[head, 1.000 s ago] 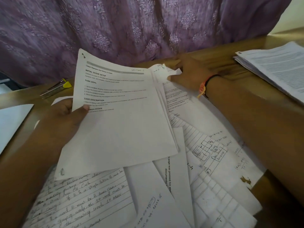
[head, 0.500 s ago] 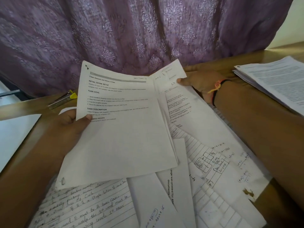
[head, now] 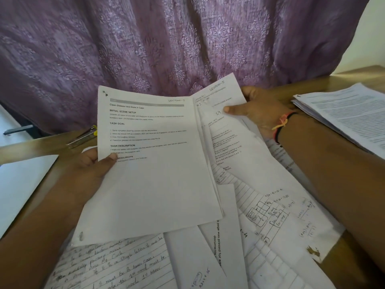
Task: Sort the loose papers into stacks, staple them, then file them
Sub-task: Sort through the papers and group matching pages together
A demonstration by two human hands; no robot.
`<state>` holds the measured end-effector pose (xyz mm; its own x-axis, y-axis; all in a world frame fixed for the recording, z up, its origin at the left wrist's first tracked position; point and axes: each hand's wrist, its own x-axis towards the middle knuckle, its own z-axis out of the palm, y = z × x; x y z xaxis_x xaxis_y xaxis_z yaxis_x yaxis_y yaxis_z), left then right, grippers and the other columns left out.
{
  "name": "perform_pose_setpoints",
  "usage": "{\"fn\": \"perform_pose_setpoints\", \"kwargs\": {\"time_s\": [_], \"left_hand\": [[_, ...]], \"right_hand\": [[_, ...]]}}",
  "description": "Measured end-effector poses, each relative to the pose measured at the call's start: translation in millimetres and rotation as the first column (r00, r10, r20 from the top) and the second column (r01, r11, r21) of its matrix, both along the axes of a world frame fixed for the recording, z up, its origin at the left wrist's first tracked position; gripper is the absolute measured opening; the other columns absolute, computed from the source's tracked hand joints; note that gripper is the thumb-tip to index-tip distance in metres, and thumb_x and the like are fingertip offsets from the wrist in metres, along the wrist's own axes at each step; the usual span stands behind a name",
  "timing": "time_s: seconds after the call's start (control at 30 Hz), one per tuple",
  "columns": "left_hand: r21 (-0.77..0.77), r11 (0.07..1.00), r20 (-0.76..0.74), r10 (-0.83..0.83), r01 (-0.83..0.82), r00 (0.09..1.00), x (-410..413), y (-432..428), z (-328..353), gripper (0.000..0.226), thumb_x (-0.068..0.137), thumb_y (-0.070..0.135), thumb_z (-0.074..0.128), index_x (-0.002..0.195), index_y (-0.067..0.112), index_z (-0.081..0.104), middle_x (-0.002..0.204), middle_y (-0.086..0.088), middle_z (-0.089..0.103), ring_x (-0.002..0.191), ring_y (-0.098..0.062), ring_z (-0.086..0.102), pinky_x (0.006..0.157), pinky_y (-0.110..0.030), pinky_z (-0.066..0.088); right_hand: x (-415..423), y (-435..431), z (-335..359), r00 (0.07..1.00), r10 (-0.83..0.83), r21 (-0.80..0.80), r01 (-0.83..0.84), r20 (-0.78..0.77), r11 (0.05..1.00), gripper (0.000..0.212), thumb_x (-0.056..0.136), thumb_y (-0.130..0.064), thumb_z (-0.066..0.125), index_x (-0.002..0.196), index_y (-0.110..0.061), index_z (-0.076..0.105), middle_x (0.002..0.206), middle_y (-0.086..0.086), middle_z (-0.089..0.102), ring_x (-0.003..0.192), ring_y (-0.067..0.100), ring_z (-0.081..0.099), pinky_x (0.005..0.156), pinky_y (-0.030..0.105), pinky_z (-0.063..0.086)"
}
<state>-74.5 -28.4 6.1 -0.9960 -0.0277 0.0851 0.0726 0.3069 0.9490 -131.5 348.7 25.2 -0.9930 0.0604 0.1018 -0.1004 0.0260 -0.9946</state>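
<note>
Pinches the left edge of a thin sheaf of printed sheets [head: 154,180], topped by "Clean Glasses and Store in Case", in the left hand [head: 89,170], with thumb above and fingers hidden beneath. Pinches with the right hand [head: 260,107] the upper corner of a page marked "SECTION-5" [head: 218,94], lifted beside the sheaf and partly covered by its right edge. Looks like the sorting step, with filing not yet begun. Could let the sheaf fan out and slip, held by one edge only and sagging toward the loose papers [head: 270,205] strewn beneath. Could drag neighbouring pages along with the marked one, overlapped lower down by others. Might join the wrong sections through hasty reading of similar headings. Risks nudging the stack of printed pages [head: 350,115] at the right of the wooden table [head: 358,74] with the right forearm. Would need a reach for the probable stapler [head: 83,136], lying just beyond the left hand.
</note>
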Motion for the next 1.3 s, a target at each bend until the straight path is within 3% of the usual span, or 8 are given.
{"fn": "perform_pose_setpoints", "kwargs": {"time_s": [0.13,0.3,0.63,0.83,0.93,1.07,1.17,1.3], "left_hand": [[0.06,0.998,0.003,0.002,-0.002,1.0,-2.2,-4.6,-0.1,0.027,0.101,0.018,0.058,0.125,0.021,0.069,0.111,0.006,0.077,0.102,-0.018,0.073,0.079,-0.029,0.057],[0.193,0.981,0.058,-0.023,0.012,0.998,2.4,-1.4,1.9,0.023,0.102,0.014,0.054,0.118,0.021,0.068,0.105,0.003,0.078,0.082,-0.012,0.076,0.058,-0.02,0.058],[0.255,0.966,0.05,-0.048,0.034,0.998,7.4,2.4,7.9,0.022,0.102,0.01,0.052,0.113,0.022,0.067,0.093,0.009,0.079,0.073,-0.006,0.075,0.052,-0.017,0.055],[0.287,0.957,0.045,-0.056,0.041,0.997,8.4,2.3,10.2,0.022,0.103,0.011,0.049,0.113,0.021,0.066,0.088,0.01,0.079,0.071,-0.008,0.075,0.051,-0.019,0.056],[0.324,0.945,0.064,-0.06,0.037,0.996,8.9,-1.0,10.8,0.024,0.103,0.016,0.051,0.117,0.023,0.069,0.105,0.001,0.079,0.084,-0.017,0.077,0.06,-0.028,0.061],[0.346,0.938,0.046,-0.04,0.021,0.998,7.1,-7.9,11.2,0.026,0.101,0.025,0.057,0.124,0.027,0.07,0.118,-0.002,0.075,0.102,-0.028,0.074,0.089,-0.048,0.057],[0.398,0.915,0.013,-0.081,0.07,0.997,7.3,-8.5,13.6,0.033,0.101,0.025,0.056,0.133,0.03,0.064,0.128,0.0,0.071,0.114,-0.029,0.07,0.103,-0.057,0.047],[0.521,0.85,0.001,-0.094,0.079,0.996,11.1,-6.7,19.4,0.036,0.099,0.027,0.056,0.134,0.031,0.063,0.13,0.001,0.07,0.118,-0.027,0.068,0.102,-0.051,0.049]], "right_hand": [[5.3,-0.3,3.3,0.997,0.072,-0.063,-0.072,-0.002,0.995,0.048,0.081,0.002,0.075,0.126,-0.005,0.063,0.115,0.009,0.073,0.101,0.027,0.073,0.08,0.042,0.061],[7.1,0.5,4.0,0.993,0.115,-0.104,-0.114,0.0,0.988,0.047,0.081,0.0,0.074,0.126,-0.006,0.063,0.114,0.01,0.074,0.101,0.028,0.072,0.076,0.041,0.061],[11.2,4.5,7.6,0.996,0.086,-0.117,-0.086,-0.008,0.989,0.041,0.084,-0.005,0.071,0.125,-0.005,0.064,0.116,0.013,0.072,0.104,0.034,0.07,0.088,0.052,0.058],[15.1,3.6,12.8,0.997,0.081,-0.186,-0.08,-0.005,0.979,0.032,0.093,-0.01,0.064,0.125,-0.007,0.064,0.115,0.014,0.073,0.103,0.033,0.071,0.084,0.046,0.06],[16.6,3.1,14.4,0.997,0.073,-0.183,-0.073,-0.005,0.98,0.029,0.095,-0.012,0.061,0.124,-0.007,0.065,0.114,0.013,0.073,0.102,0.032,0.071,0.081,0.044,0.061],[13.1,4.2,15.7,0.993,-0.084,-0.05,0.08,-0.078,0.996,0.025,0.096,-0.012,0.063,0.119,-0.004,0.066,0.112,0.014,0.073,0.09,0.022,0.074,0.081,0.04,0.061],[13.3,5.2,24.5,0.897,-0.303,0.281,0.396,-0.323,0.874,0.028,0.095,-0.014,0.066,0.121,-0.017,0.058,0.103,0.0,0.07,0.079,0.006,0.068,0.075,0.027,0.058],[21.2,0.9,39.2,0.682,-0.28,0.48,0.695,-0.675,0.536,0.025,0.095,-0.009,0.058,0.116,-0.022,0.061,0.086,0.004,0.069,0.077,0.026,0.065,0.068,0.033,0.051]]}}
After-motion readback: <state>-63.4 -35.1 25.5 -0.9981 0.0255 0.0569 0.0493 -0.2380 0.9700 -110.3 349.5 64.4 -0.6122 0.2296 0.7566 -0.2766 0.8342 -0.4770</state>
